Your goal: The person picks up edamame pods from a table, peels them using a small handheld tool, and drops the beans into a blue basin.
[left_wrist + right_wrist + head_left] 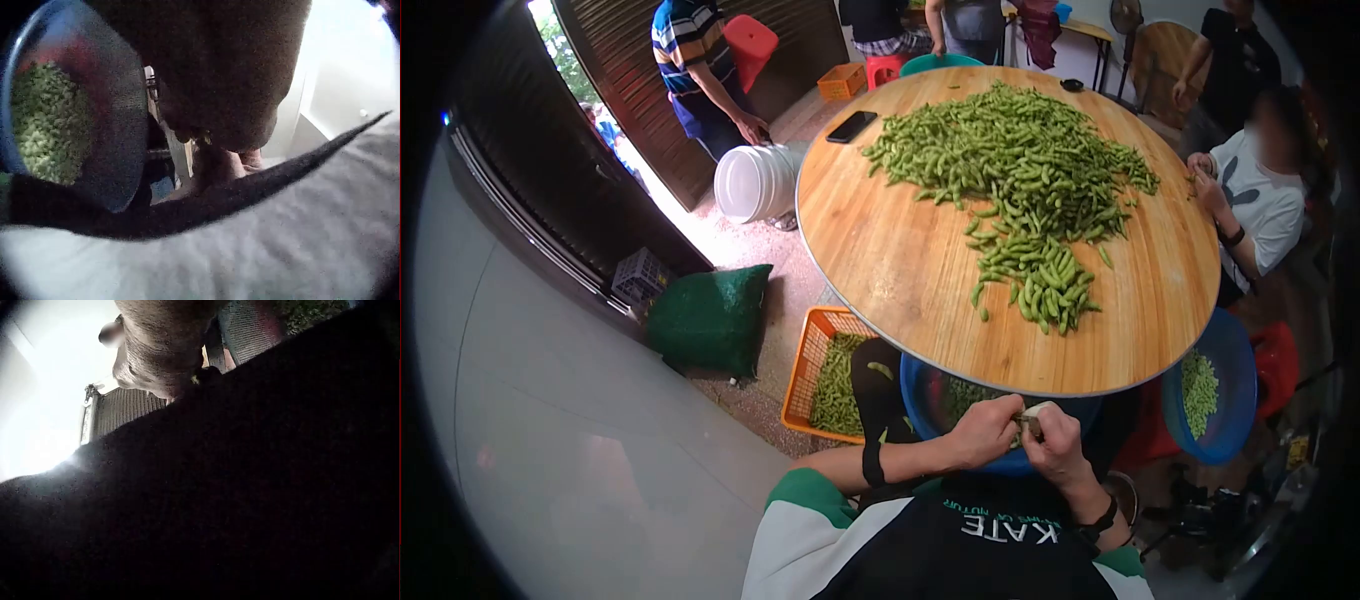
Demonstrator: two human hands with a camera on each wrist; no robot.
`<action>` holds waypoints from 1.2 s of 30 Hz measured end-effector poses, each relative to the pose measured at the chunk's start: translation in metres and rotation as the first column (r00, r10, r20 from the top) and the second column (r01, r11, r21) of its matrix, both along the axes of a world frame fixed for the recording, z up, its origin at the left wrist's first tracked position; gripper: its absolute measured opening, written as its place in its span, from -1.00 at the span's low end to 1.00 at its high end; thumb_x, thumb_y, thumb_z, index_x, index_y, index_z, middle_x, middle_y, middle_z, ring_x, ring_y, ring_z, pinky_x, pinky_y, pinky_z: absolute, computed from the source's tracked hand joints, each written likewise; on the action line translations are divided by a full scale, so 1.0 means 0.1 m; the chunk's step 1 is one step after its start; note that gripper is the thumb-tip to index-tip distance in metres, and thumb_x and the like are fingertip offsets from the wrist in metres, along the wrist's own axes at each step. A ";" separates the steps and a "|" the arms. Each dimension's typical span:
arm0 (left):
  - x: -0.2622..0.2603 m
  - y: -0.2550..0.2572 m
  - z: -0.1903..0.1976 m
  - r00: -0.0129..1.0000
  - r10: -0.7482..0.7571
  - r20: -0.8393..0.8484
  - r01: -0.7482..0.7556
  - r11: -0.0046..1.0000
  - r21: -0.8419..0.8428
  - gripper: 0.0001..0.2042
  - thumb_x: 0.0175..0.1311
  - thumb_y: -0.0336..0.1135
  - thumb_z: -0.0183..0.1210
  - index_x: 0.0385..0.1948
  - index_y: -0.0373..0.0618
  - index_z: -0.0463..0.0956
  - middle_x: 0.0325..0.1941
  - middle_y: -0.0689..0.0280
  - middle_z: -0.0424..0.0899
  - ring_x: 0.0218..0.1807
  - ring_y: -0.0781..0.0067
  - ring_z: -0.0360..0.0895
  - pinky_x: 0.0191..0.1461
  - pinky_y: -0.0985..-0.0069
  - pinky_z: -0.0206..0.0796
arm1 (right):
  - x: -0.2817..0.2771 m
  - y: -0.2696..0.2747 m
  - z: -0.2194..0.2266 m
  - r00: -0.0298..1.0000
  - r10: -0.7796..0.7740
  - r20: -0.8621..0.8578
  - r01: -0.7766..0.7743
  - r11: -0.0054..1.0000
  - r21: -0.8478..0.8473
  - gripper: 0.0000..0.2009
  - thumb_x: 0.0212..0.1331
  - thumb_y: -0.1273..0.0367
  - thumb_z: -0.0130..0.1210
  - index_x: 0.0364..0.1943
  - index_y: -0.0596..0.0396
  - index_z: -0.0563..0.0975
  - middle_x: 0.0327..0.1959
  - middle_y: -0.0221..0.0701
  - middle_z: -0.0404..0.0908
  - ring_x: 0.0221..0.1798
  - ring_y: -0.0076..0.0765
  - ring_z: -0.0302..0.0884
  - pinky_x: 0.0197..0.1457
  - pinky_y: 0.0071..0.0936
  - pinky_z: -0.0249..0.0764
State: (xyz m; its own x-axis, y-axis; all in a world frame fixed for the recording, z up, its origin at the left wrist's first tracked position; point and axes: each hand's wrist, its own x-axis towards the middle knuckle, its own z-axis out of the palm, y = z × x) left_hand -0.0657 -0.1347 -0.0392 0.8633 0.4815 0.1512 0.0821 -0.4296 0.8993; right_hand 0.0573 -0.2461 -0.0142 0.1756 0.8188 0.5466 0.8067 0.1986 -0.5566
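Observation:
Just past the near edge of the round table, my left hand (988, 432) and right hand (1057, 446) meet fingertip to fingertip. Both have curled fingers and pinch an edamame pod, mostly hidden by the fingers; a yellow-green bit of the pod (208, 139) shows in the left wrist view. Something pale covers part of the right hand's fingers. Below the hands stands a blue tub (920, 395), partly under the tabletop, with green stuff inside. A large heap of edamame pods (1030, 160) spreads over the wooden table (880, 270), its tail reaching toward me.
An orange basket (798, 395) of pods stands left of my knee. At right, a blue basin (1235, 400) holds shelled beans. A black phone (852, 126) lies on the table. A green sack (710, 315) lies by the wall. Someone tilts a white bucket (745, 185); another person sits at right.

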 end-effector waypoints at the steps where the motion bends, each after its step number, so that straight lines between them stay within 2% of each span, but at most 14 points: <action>1: -0.01 -0.04 -0.01 0.999 -0.016 -0.051 0.018 0.999 0.027 -0.91 0.07 -0.49 -0.03 -0.38 -0.24 0.37 -0.46 -0.07 0.45 -0.31 -0.18 0.47 -0.27 0.16 0.32 | -0.02 -0.03 0.01 0.998 0.054 0.038 -0.054 0.999 -0.008 -0.76 -0.27 0.59 0.17 -0.46 0.19 0.37 -0.56 -0.19 0.37 -0.54 0.01 0.42 -0.52 -0.24 0.39; 6: -0.04 0.00 -0.22 0.983 -0.150 -0.103 0.142 0.986 -0.084 -0.84 0.00 -0.56 -0.02 -0.33 -0.24 0.36 -0.41 -0.10 0.46 -0.24 -0.21 0.46 -0.20 0.11 0.31 | 0.03 -0.13 -0.05 0.997 0.081 0.013 -0.079 0.991 -0.112 -0.78 -0.25 0.58 0.15 -0.46 0.17 0.38 -0.55 -0.20 0.39 -0.51 0.02 0.45 -0.49 -0.22 0.40; 8: -0.09 0.04 -0.30 0.968 -0.249 -0.030 0.249 0.968 0.020 -0.75 0.03 -0.56 0.05 -0.19 -0.21 0.39 -0.32 -0.05 0.51 -0.17 -0.14 0.48 -0.13 0.19 0.35 | 0.12 -0.18 -0.12 0.998 -0.010 -0.062 -0.001 0.983 -0.183 -0.83 -0.15 0.57 0.13 -0.45 0.17 0.38 -0.54 -0.17 0.40 -0.50 0.05 0.46 -0.48 -0.20 0.40; 12: -0.19 0.00 -0.06 0.972 -0.181 0.149 0.182 0.983 0.009 -0.60 0.09 -0.43 0.23 -0.02 -0.21 0.34 -0.21 0.03 0.52 -0.15 -0.07 0.52 -0.08 0.24 0.37 | 0.07 -0.20 -0.11 0.963 -0.097 -0.252 0.035 0.971 -0.238 -0.88 -0.01 0.56 0.12 -0.45 0.19 0.39 -0.55 -0.13 0.41 -0.49 0.09 0.45 -0.47 -0.21 0.36; 15: -0.26 0.00 -0.07 0.991 -0.113 0.073 0.119 0.989 -0.088 -0.69 0.12 -0.47 0.22 -0.09 -0.20 0.41 -0.34 0.09 0.55 -0.29 0.05 0.58 -0.26 0.35 0.41 | -0.01 -0.12 -0.09 0.961 -0.061 -0.270 0.004 0.979 -0.205 -0.88 -0.01 0.55 0.16 -0.43 0.18 0.43 -0.55 -0.16 0.42 -0.52 0.00 0.46 -0.48 -0.26 0.35; 17: -0.35 0.10 0.11 0.983 -0.112 0.145 0.126 0.988 -0.090 -0.80 0.14 -0.48 0.20 -0.19 -0.21 0.47 -0.38 0.11 0.56 -0.35 0.10 0.59 -0.31 0.37 0.41 | -0.04 -0.07 -0.03 0.938 -0.003 -0.347 -0.063 0.982 -0.177 -0.87 -0.01 0.55 0.17 -0.38 0.19 0.45 -0.56 -0.19 0.42 -0.52 -0.06 0.47 -0.48 -0.30 0.35; 21: -0.86 0.58 0.58 0.995 -0.022 -0.098 0.054 0.941 0.335 -0.82 0.12 -0.45 0.21 -0.23 -0.18 0.52 -0.38 0.11 0.55 -0.34 0.09 0.56 -0.29 0.35 0.41 | 0.04 -0.04 -0.14 0.953 0.087 -0.290 -0.126 0.984 -0.122 -0.82 0.00 0.48 0.23 -0.36 0.23 0.46 -0.36 -0.21 0.55 -0.40 -0.08 0.53 -0.35 -0.34 0.45; 23: -1.04 0.79 0.75 0.912 0.253 -0.323 0.047 0.717 0.695 -0.81 0.10 -0.46 0.22 -0.23 -0.19 0.53 -0.38 0.12 0.52 -0.30 0.07 0.53 -0.25 0.32 0.39 | 0.08 -0.03 -0.29 0.970 0.114 -0.216 -0.132 0.989 -0.073 -0.81 0.01 0.46 0.24 -0.34 0.23 0.47 -0.35 -0.21 0.56 -0.39 -0.06 0.53 -0.31 -0.33 0.46; 24: -1.00 0.84 0.75 0.911 0.243 -0.335 0.061 0.722 0.689 -0.81 0.10 -0.46 0.22 -0.23 -0.19 0.53 -0.38 0.12 0.52 -0.30 0.07 0.53 -0.25 0.32 0.39 | 0.08 -0.05 -0.34 0.979 0.162 -0.124 -0.167 0.985 -0.031 -0.79 0.01 0.45 0.25 -0.32 0.23 0.47 -0.33 -0.20 0.57 -0.37 -0.05 0.54 -0.27 -0.32 0.48; 26: -0.79 1.05 0.73 0.966 0.249 -0.064 -0.149 0.746 0.649 -0.82 0.09 -0.47 0.22 -0.25 -0.18 0.53 -0.38 0.12 0.50 -0.27 0.08 0.51 -0.24 0.31 0.37 | 0.05 -0.05 -0.20 0.968 0.132 -0.212 -0.152 0.985 -0.080 -0.78 0.03 0.44 0.23 -0.28 0.24 0.48 -0.32 -0.18 0.57 -0.34 -0.03 0.54 -0.25 -0.32 0.47; 29: -0.17 1.05 0.66 0.996 0.056 0.063 -0.081 0.846 0.528 -0.81 0.09 -0.54 0.15 -0.23 -0.15 0.53 -0.37 0.12 0.51 -0.30 0.06 0.51 -0.26 0.31 0.37 | 0.05 -0.03 -0.08 0.931 0.055 -0.360 -0.141 0.966 -0.217 -0.76 0.07 0.44 0.20 -0.20 0.25 0.48 -0.30 -0.14 0.57 -0.29 -0.05 0.55 -0.24 -0.34 0.47; 32: 0.54 1.18 0.39 0.986 -0.140 0.090 0.043 0.735 0.676 -0.74 0.00 -0.58 0.05 -0.23 -0.12 0.52 -0.32 0.12 0.48 -0.20 0.07 0.48 -0.18 0.27 0.37 | 0.07 -0.07 -0.07 0.859 -0.009 -0.513 -0.175 0.935 -0.310 -0.73 0.13 0.44 0.13 -0.09 0.27 0.46 -0.30 -0.16 0.57 -0.29 -0.18 0.56 -0.25 -0.39 0.46; 34: 0.86 1.27 0.25 0.993 -0.116 -0.019 0.093 0.680 0.728 -0.81 0.01 -0.52 0.07 -0.30 -0.12 0.52 -0.28 0.14 0.45 -0.13 0.06 0.44 -0.12 0.25 0.35 | 0.09 -0.11 -0.08 0.800 -0.025 -0.600 -0.198 0.932 -0.303 -0.70 0.17 0.44 0.08 -0.04 0.28 0.44 -0.31 -0.19 0.57 -0.30 -0.27 0.56 -0.25 -0.42 0.45; 36: 1.01 1.33 0.13 0.992 -0.111 -0.053 0.115 0.681 0.724 -0.84 0.00 -0.48 0.10 -0.33 -0.12 0.51 -0.27 0.13 0.43 -0.13 0.06 0.44 -0.10 0.24 0.34 | 0.13 -0.16 -0.13 0.633 -0.088 -0.769 -0.200 0.941 -0.272 -0.65 0.23 0.42 0.00 0.08 0.26 0.37 -0.32 -0.32 0.58 -0.35 -0.47 0.51 -0.27 -0.49 0.45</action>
